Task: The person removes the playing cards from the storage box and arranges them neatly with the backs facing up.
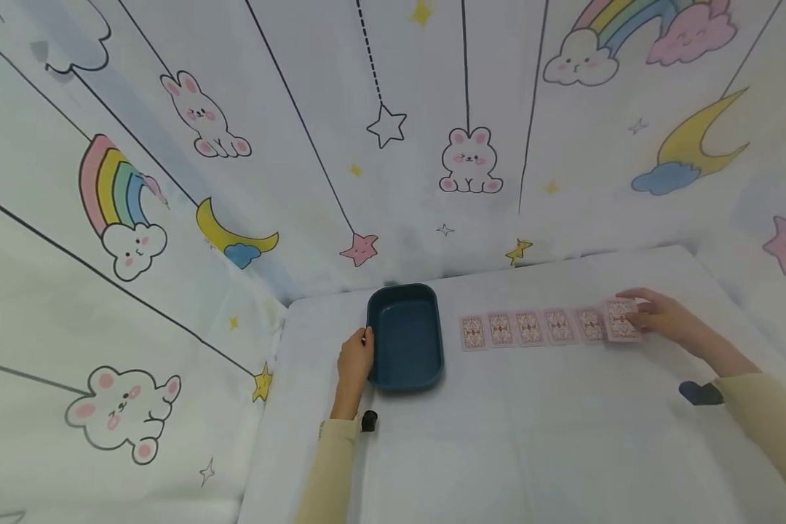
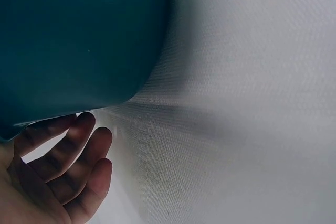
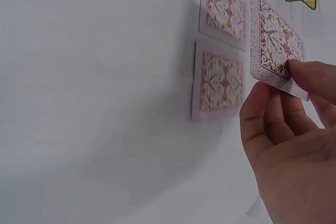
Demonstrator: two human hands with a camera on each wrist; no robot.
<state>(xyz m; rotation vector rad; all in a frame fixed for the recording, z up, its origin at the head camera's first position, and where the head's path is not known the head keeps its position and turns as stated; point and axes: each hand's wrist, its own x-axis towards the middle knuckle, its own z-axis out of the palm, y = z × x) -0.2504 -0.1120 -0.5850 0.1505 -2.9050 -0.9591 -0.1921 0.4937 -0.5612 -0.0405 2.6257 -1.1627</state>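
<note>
My right hand (image 1: 664, 320) pinches a playing card (image 1: 618, 319) between thumb and fingers at the right end of a row. In the right wrist view the held card (image 3: 275, 40) is raised off the table, its red patterned back showing and the thumb on its lower edge. Several more playing cards (image 1: 530, 329) lie in a row, backs up. My left hand (image 1: 355, 358) grips the left rim of a dark teal rectangular tray (image 1: 406, 386). The left wrist view shows curled fingers (image 2: 97, 145) below the tray's side; the thumb is hidden there.
A white cloth covers the table (image 1: 498, 451). Behind it and to the left hang white curtains (image 1: 314, 145) printed with rabbits, stars and rainbows. A dark strap piece (image 1: 701, 393) shows near the right wrist and another (image 1: 370, 421) near the left.
</note>
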